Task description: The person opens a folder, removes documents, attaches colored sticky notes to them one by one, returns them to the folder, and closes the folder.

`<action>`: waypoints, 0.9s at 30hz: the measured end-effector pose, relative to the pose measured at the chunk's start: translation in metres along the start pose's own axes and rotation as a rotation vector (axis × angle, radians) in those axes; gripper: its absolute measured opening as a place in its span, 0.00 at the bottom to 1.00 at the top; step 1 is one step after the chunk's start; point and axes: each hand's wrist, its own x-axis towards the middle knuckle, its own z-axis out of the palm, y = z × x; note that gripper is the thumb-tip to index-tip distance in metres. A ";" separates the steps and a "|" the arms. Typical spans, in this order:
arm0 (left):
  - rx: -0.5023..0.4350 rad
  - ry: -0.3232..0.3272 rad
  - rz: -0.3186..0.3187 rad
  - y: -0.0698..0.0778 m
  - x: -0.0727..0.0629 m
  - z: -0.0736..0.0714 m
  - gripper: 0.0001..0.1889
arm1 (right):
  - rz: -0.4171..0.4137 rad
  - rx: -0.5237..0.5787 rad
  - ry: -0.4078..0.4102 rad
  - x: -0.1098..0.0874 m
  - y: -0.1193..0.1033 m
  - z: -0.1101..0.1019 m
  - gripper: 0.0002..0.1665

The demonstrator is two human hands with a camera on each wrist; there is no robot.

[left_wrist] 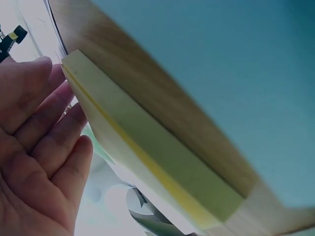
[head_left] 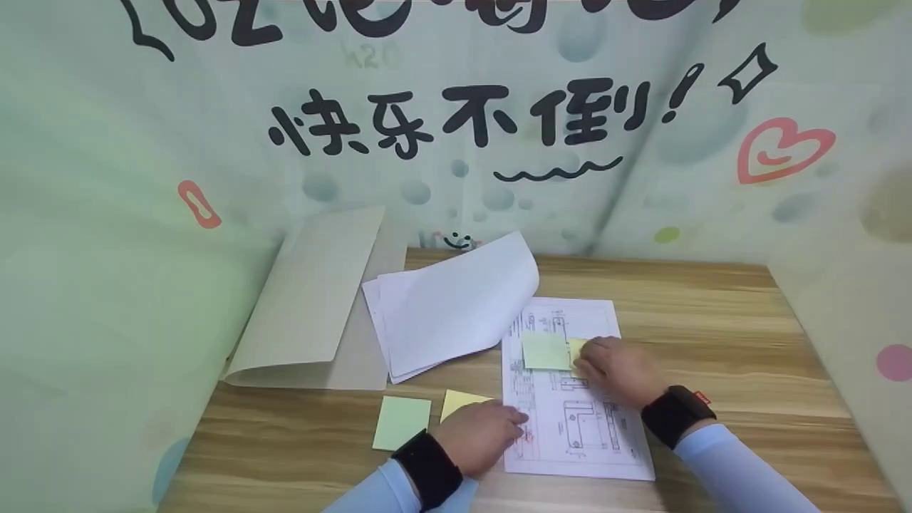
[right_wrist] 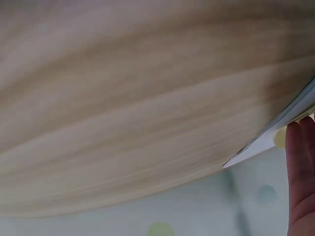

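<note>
A printed technical drawing (head_left: 595, 459) lies on the table, with a light green sticky note (head_left: 546, 351) on its upper part. Just right of that note is a yellow sticky note (head_left: 576, 349), touched by the fingertips of my right hand (head_left: 622, 372) and partly hidden by them. My left hand (head_left: 479, 436) rests its fingertips at the lower left edge of the drawing, its fingers relaxed in the left wrist view. Partly behind it sits a yellow sticky pad (head_left: 462, 402), and beside that a green sticky pad (head_left: 402, 423). The right wrist view shows straight fingers (right_wrist: 299, 167) near the sheet's edge.
A grey-white folder (head_left: 306, 299) stands partly raised at the back left. Several white sheets (head_left: 449, 306) lie loosely stacked beside it, their right edge curling above the drawing. Printed fabric walls (head_left: 463, 206) enclose the wooden table (head_left: 712, 320) behind and at the sides.
</note>
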 end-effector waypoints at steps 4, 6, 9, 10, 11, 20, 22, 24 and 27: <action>0.007 0.014 0.013 0.001 0.000 0.000 0.15 | 0.010 -0.013 -0.023 0.005 0.001 0.004 0.18; 0.011 0.005 0.006 0.002 0.000 0.001 0.15 | 0.051 -0.004 -0.066 0.006 0.000 0.004 0.24; 0.033 -0.012 -0.008 0.004 0.000 0.000 0.15 | 0.127 0.027 -0.135 0.009 -0.002 0.001 0.28; 0.038 -0.017 -0.014 0.005 0.001 0.000 0.15 | 0.145 0.037 -0.155 0.010 -0.003 -0.001 0.28; 0.044 -0.019 -0.020 0.006 0.000 -0.001 0.14 | 0.157 0.045 -0.171 0.010 -0.003 -0.003 0.28; 0.096 -0.030 0.009 0.008 0.000 -0.005 0.12 | 0.116 0.058 -0.127 -0.003 0.013 -0.009 0.24; 0.091 -0.035 0.008 0.007 0.000 -0.005 0.12 | 0.097 0.054 -0.115 -0.007 0.020 -0.010 0.23; 0.086 -0.039 0.007 0.007 0.001 -0.004 0.12 | 0.082 0.043 -0.104 -0.012 0.027 -0.011 0.23; 0.077 -0.044 -0.004 0.007 0.001 -0.004 0.12 | 0.069 0.019 -0.070 -0.019 0.037 -0.012 0.23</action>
